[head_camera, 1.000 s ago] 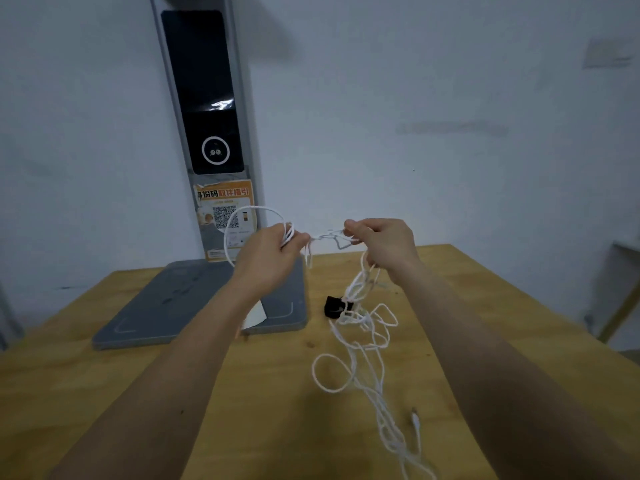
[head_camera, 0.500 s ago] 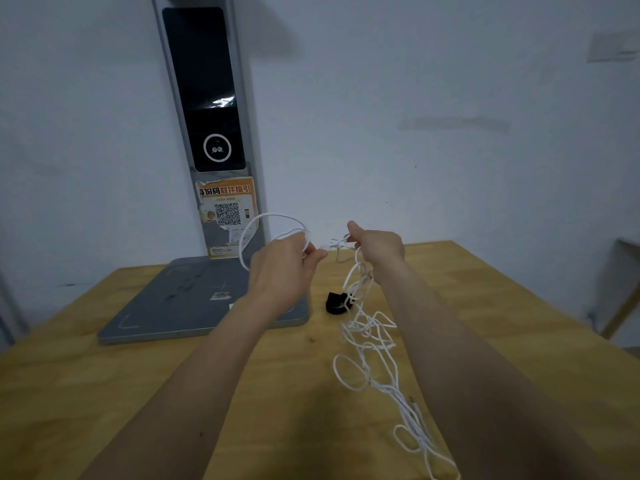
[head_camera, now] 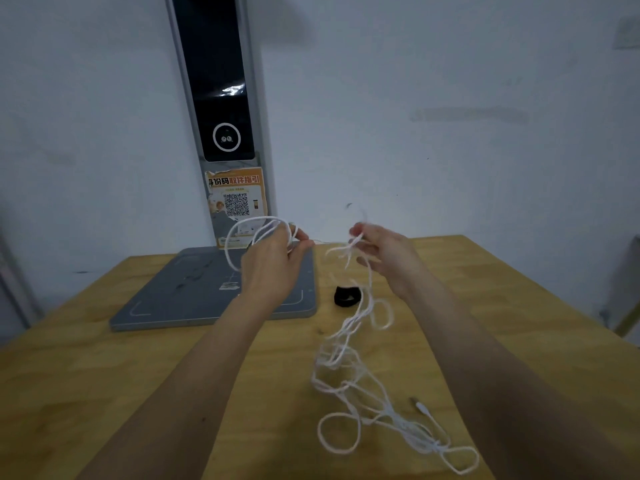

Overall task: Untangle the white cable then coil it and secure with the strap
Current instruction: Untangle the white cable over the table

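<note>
A thin white cable (head_camera: pixel 349 362) hangs in tangled loops from both raised hands down to the wooden table (head_camera: pixel 104 375). My left hand (head_camera: pixel 270 261) pinches a couple of gathered loops that stick out to its left. My right hand (head_camera: pixel 384 251), fingers partly spread and blurred, holds the cable strand just to the right. The loose end with its plug (head_camera: pixel 420 407) lies on the table at the front right. A black strap (head_camera: pixel 347 296) rests curled on the table beneath the hands, apart from both.
A grey device with a flat base (head_camera: pixel 207 296) and a tall dark-screened post (head_camera: pixel 218 98) stands at the table's back left, against the white wall. An orange QR sticker (head_camera: pixel 235 199) is on the post. The table's right edge runs diagonally at the right.
Both hands have drawn apart, stretching the strand between them. The hanging tangle has loosened and spread lower over the table; the right hand's fingers have opened somewhat.
</note>
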